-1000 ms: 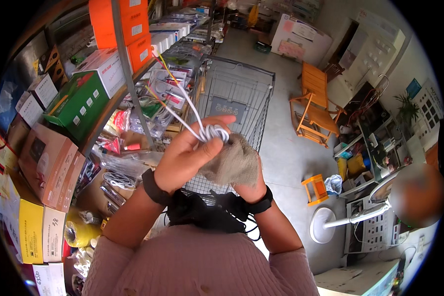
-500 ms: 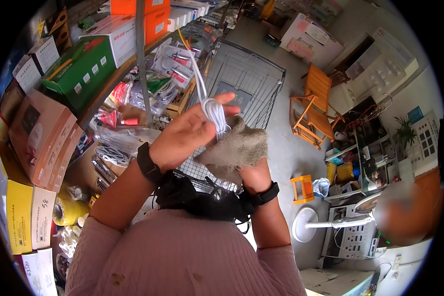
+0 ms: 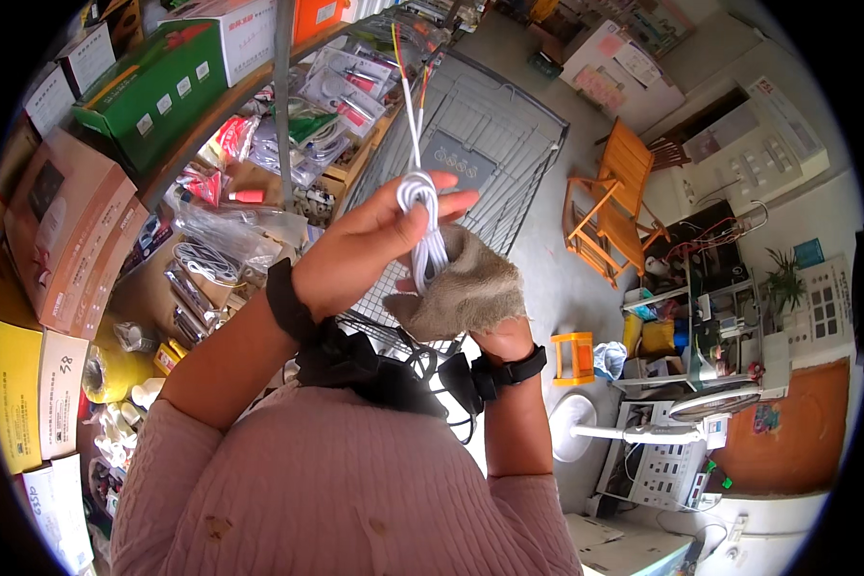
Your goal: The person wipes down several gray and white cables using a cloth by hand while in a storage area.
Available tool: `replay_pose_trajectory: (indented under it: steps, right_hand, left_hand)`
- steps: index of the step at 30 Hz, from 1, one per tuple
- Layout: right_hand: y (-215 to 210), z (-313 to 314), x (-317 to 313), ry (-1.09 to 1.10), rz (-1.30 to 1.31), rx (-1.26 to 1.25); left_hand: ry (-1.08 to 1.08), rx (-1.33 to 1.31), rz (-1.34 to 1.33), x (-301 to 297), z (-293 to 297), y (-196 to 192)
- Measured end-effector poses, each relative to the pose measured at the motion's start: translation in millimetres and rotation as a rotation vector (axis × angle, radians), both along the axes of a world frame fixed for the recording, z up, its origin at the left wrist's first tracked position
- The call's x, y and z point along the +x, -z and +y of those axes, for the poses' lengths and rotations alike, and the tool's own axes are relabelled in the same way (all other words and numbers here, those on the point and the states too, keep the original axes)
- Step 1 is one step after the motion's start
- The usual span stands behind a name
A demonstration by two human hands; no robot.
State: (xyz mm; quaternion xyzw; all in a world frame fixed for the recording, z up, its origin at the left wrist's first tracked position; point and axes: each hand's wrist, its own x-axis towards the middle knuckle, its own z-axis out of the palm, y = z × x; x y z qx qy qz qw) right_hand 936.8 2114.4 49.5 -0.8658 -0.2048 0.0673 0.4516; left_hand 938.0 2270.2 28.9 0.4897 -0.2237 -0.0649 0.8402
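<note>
My left hand (image 3: 350, 252) is closed around a coiled white cable (image 3: 420, 206), with its thumb across the loops and a couple of fingers stretched out past them. From the coil two white leads rise, ending in bared red and yellow wires. A grey-brown cloth (image 3: 475, 286) drapes over my right hand (image 3: 505, 340), which grips it from underneath; most of its fingers are hidden by the fabric. The cloth touches the lower end of the coil. Both hands are above a wire shopping cart (image 3: 544, 120).
At left, shelving carries a green box (image 3: 158, 91), a brown box (image 3: 62, 226), bagged goods and another coiled cable (image 3: 206, 261). To the right are a wooden folding chair (image 3: 624, 182), an orange stool (image 3: 573, 359), a white standing fan (image 3: 634, 432) and a cluttered desk.
The coil has turned more upright, and its two leads have spread apart at the tips. The cloth has shifted against the coil's lower end. The whole view has tilted slightly.
</note>
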Motion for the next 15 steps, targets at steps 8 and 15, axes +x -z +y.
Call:
replay_pose_trajectory:
  steps: [8, 15]
  right_hand:
    - [50.8, -67.7, 15.4, -0.005, 0.191, 0.557]
    - [87.6, -119.9, 32.1, -0.142, 0.077, 0.434]
  left_hand:
    - [-0.023, -0.241, 0.125, 3.2, -18.0, 10.1]
    - [-0.136, -0.112, 0.507, -9.5, 10.2, 55.0]
